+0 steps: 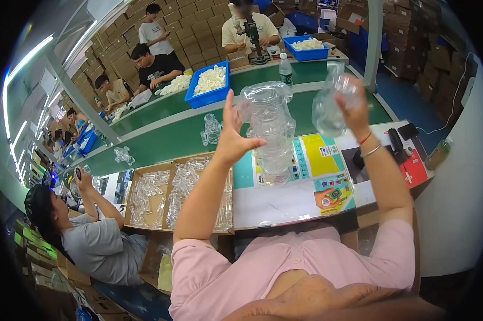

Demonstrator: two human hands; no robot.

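A stack of clear plastic vessels [273, 147] stands on printed sheets [319, 152]. At its left, the left hand [233, 140] is spread wide, gripping nothing, perhaps to steady so tall a pile; contact is unclear. Right of the stack, the right hand [355, 107] curls around a clear vessel [326, 116], held raised. The sheets carry coloured pictures and small lettering; behind the stack, a bottle [285, 67] wears a green label [286, 78].

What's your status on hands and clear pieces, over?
Right hand up, holding a clear plastic piece. Left hand open beside clear stack, contact unclear. Stack upright on worktop; bottle beyond, seemingly not in the way.
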